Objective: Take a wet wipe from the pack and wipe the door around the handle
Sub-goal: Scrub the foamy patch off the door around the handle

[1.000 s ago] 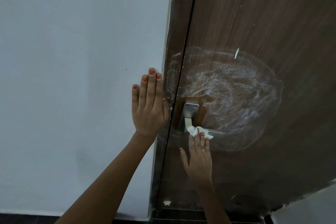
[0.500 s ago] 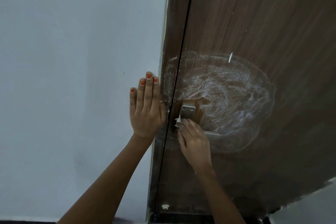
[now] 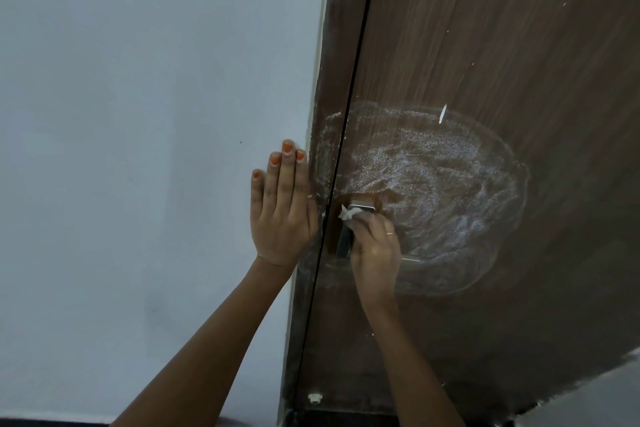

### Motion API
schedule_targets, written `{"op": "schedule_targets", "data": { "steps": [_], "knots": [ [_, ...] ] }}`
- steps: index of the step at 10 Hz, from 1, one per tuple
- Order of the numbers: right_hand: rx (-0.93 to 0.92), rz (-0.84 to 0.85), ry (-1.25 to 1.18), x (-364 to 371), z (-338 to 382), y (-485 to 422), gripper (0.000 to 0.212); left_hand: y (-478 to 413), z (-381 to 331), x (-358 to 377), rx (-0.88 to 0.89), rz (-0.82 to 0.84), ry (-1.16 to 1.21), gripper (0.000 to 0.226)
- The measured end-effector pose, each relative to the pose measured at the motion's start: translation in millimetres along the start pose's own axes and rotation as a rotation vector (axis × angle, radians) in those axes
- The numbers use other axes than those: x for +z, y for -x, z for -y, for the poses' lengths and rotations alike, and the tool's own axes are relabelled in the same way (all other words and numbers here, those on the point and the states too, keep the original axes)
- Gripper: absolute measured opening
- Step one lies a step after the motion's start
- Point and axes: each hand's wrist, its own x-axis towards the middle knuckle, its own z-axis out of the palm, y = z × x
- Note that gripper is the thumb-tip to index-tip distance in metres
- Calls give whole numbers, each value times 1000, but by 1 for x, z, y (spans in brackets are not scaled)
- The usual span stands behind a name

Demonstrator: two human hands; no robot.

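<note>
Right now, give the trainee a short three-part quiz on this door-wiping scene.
1. True or false: the left hand lies flat, holding nothing.
2. The right hand presses the wet wipe against: A) the wall B) the handle plate C) the floor
3. Fill in: the foamy wet patch on the door lies mostly to the ____ of the handle plate.

Key: 1 true; 2 B; 3 right
</note>
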Motion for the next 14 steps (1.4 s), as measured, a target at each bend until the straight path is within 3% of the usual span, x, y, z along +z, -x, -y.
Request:
{"op": "schedule_targets", "data": {
  "steps": [1,3,5,7,10,11,12,14],
  "knots": [
    [91,70,16,1,0,7,34,0,0,0,2,-1,-3,55],
    [192,-80,-67,-2,-4,-2,31,1,0,2,2,-6,-6,54],
    [-2,94,42,1,-4,4,40,1,0,2,3,0,-1,54],
    [189,-51,-67,-3,-11,-1,43,1,0,2,-5,8,1,54],
    [-178,177,100,-1,-5,6,40,0,-1,1,-2,1,10,53],
    [-27,307,58,-12,-12,10,50,-1,-1,0,-3,0,7,54],
    [118,365,-48,-20,-22,6,45,0,-1,-1,-6,-2,6,53],
    [169,-54,-183,-24,-11,-19,33,-1,-1,0,-5,1,4,53]
  ]
}}
